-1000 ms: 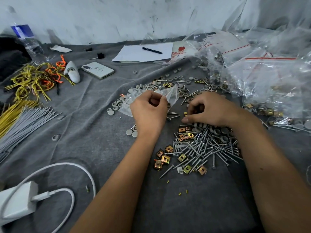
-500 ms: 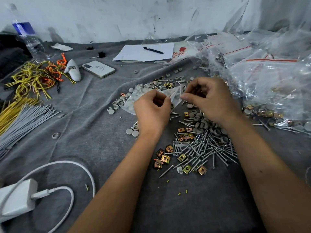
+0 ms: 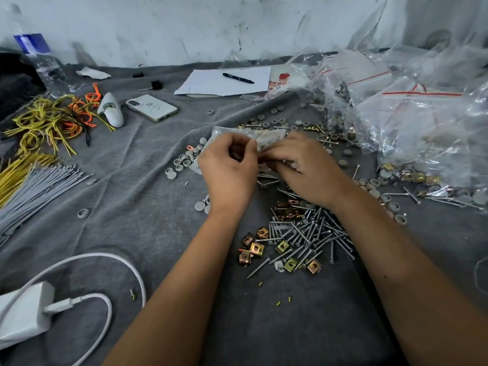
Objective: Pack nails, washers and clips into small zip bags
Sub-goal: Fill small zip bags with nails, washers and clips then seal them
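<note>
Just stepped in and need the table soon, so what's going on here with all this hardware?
A person is packing small hardware at a grey cloth-covered table. Both hands, left hand and right hand, hold a small clear plastic zip bag between them, above the cloth. Loose silver nails, brass-coloured square clips and grey round washers lie spread on the cloth nearby. A heap of clear zip bags sits at the right. Plenty remains unpacked.

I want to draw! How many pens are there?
1. The pen lies on the paper at the far side of the table. Others could hide under the bags.
</note>
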A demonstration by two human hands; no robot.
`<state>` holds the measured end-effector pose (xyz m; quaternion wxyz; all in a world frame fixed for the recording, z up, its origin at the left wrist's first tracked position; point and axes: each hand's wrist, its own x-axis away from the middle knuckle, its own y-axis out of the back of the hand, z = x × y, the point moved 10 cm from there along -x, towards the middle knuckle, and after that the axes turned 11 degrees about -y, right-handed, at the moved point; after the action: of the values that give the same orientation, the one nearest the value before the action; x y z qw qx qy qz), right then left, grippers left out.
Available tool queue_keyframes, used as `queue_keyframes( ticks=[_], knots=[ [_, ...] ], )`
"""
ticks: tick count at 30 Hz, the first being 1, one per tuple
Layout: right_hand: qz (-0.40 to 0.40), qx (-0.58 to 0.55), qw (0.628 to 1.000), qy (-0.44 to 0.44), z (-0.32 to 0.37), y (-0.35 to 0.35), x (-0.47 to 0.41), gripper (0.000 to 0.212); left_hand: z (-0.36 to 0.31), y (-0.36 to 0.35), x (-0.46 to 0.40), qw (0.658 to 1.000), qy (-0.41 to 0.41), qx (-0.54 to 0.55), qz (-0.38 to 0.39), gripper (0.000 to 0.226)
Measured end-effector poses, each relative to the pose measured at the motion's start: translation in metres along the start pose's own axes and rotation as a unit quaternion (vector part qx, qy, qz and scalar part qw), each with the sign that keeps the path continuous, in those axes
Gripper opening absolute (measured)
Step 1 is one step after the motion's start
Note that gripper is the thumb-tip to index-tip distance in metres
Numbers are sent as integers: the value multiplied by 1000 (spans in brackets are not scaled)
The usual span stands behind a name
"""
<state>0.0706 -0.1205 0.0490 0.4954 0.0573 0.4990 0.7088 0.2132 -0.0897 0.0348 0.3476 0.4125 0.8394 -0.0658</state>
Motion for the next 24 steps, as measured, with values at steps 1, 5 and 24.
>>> queue_keyframes(
  ticks=[1,5,24],
  knots=[
    [-35,-25,999,-8,-1,9,0,23,0,2,0,1000,-1,-6,-7,13],
    [-158,-86,983,-47,-13,46,6,11,2,6,0,999,3,-30,-16,17],
    [97,50,964,-241,-81,3,7,15,9,-10,3,998,23,-37,49,14]
  ],
)
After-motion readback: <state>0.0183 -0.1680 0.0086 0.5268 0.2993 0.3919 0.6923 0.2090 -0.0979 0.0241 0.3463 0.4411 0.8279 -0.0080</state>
